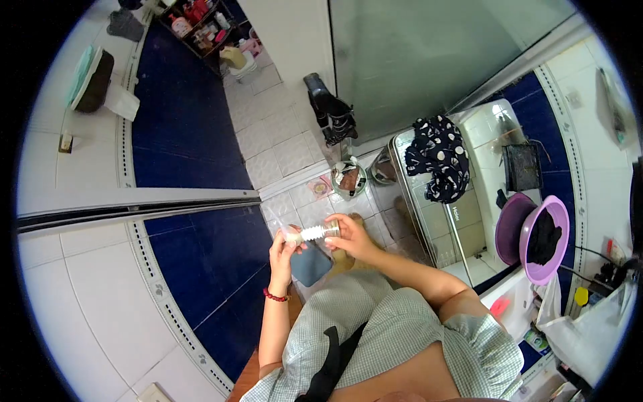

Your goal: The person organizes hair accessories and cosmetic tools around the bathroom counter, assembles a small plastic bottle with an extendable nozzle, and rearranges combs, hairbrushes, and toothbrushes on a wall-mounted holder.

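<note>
A short white ribbed tube, like a flexible drain pipe, is held level between both hands in front of my body. My left hand, with a red bead bracelet at the wrist, is closed around its pale left end. At the other end, the fingers of my right hand grip a clear or shiny collar. Fingers partly cover both ends, so their exact shape is hard to make out. Below the hands is a grey-blue flat surface, next to my dress.
A round waste bin stands on the tiled floor near a glass door. To the right, a washing machine carries a black dotted cloth. Purple basins sit beyond it. A blue tiled wall is on the left.
</note>
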### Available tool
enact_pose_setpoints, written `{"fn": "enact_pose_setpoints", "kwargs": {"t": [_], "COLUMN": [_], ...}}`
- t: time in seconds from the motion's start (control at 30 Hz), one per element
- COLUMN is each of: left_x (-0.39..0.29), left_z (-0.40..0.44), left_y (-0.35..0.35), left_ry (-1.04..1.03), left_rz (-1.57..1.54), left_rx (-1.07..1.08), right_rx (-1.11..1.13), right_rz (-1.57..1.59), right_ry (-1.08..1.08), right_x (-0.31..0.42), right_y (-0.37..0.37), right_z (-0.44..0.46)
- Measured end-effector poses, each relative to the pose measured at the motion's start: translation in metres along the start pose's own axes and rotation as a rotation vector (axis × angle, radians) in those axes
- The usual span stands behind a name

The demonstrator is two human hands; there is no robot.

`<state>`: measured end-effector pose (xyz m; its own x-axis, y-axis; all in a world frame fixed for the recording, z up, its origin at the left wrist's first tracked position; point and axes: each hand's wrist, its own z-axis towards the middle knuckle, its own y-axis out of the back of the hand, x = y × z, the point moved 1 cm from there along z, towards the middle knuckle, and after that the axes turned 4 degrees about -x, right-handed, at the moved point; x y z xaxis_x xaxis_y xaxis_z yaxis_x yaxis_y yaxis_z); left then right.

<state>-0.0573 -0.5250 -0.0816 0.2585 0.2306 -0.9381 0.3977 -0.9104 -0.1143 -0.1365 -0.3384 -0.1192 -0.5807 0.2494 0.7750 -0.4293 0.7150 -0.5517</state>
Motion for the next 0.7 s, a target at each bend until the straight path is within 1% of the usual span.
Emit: {"fn": "enact_pose_setpoints", "kwargs": {"t": [0.1, 0.2, 0.23, 0.33, 0.43, 0.53, 0.57, 0.67, 0.7], "left_x": [-0.004, -0.009, -0.012, -0.025, -0.020, -0.015, -0.011, 0.034, 0.055], "left_z": [0.001, 0.007, 0.008, 0.012, 0.017, 0.017, 0.020, 0.043, 0.049], "left_y": [-0.010, -0.021, -0.024, -0.039, -0.051, -0.064, -0.070, -0.062, -0.060], "left_ry": [-0.003, -0.084, -0.059, -0.033, -0.088, -0.016, -0.036, 0.089, 0.149], "left_rz": [-0.031, -0.148, -0.229, -0.247, -0.143, -0.037, -0.013, 0.204, 0.206], "left_rx": [0.080, 0.169, 0.215, 0.319, 0.443, 0.409, 0.370, 0.371, 0.341], "right_rx": [-0.093, -0.152, -0.170, -0.285, -0.469, -0.642, -0.722, -0.807, -0.861], "right_rz": [-0.075, -0.123, -0.138, -0.152, -0.092, -0.033, -0.044, 0.052, 0.050], "right_ry": [0.094, 0.212, 0.263, 0.392, 0.498, 0.511, 0.540, 0.567, 0.599], "right_x": [0.018, 0.041, 0.047, 0.054, 0.056, 0.049, 0.046, 0.027, 0.020], "right_y": [0.003, 0.010, 0.012, 0.019, 0.020, 0.025, 0.025, 0.036, 0.040], "right_z": [-0.022, -0.047, -0.056, -0.081, -0.109, -0.139, -0.147, -0.172, -0.176]}}
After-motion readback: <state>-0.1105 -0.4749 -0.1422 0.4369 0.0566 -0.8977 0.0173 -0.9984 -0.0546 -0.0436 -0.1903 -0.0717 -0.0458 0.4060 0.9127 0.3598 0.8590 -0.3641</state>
